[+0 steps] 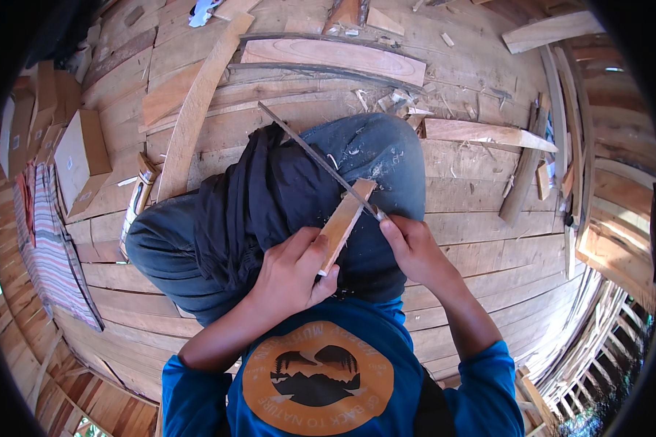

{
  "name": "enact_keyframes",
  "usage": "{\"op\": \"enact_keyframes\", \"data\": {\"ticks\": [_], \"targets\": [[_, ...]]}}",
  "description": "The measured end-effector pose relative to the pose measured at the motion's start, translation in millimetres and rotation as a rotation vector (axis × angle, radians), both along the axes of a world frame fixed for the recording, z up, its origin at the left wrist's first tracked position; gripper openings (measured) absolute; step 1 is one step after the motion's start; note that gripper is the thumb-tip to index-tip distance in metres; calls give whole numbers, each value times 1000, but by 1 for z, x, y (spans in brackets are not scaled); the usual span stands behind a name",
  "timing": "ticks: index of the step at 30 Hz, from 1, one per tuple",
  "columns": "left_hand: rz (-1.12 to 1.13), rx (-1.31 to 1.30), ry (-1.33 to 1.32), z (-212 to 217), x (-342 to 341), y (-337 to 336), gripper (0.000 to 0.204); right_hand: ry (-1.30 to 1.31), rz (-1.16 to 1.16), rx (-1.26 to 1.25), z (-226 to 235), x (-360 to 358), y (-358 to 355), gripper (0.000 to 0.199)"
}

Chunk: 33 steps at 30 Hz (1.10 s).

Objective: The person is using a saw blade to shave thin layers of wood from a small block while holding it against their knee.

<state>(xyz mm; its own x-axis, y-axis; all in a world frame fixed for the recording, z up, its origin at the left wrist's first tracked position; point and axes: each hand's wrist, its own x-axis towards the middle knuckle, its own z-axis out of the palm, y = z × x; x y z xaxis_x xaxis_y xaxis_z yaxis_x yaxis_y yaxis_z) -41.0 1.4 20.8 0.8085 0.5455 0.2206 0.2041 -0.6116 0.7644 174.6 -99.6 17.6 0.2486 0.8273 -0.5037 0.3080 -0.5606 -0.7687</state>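
Observation:
My left hand (293, 271) is closed around the lower end of a short, flat piece of wood (337, 231), which slants up and to the right above my lap. My right hand (414, 247) grips the near end of a long, thin, dark tool (306, 150); whether it is a file or a narrow blade I cannot tell. The tool crosses the upper part of the wood and points to the far left. Beneath both lie my crossed legs in dark trousers (397, 156), flecked with pale shavings, and a bunched dark cloth (248, 200).
Boards rest on the plank floor (459, 193): a long one (189, 124) on the left, a wide one (335, 60) ahead, and a pointed one (488, 133) on the right. Cardboard boxes (80, 156) and a striped cloth (55, 240) are at the left. Wood scraps lie about.

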Motion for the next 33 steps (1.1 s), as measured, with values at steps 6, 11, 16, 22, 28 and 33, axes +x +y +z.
{"op": "enact_keyframes", "data": {"ticks": [6, 11, 16, 22, 28, 33], "targets": [[1, 2, -11, -4, 3, 0, 38, -54, 122, 21, 20, -9, -5, 48], [25, -11, -9, -3, -1, -6, 38, -43, 128, 17, 19, -5, 2, 47], [49, 3, -32, -19, -6, -3, 37, -76, 27, 35, -6, 1, -1, 47], [91, -51, -51, -13, -6, -5, 34, -99, 137, 66, 14, -15, -6, 47], [141, -109, -97, -22, -8, -8, 33, -122, 153, 55, 17, -19, -3, 45], [178, -183, -59, -28, -9, -7, 31, -200, 59, -54, 7, -9, -1, 43]]}}
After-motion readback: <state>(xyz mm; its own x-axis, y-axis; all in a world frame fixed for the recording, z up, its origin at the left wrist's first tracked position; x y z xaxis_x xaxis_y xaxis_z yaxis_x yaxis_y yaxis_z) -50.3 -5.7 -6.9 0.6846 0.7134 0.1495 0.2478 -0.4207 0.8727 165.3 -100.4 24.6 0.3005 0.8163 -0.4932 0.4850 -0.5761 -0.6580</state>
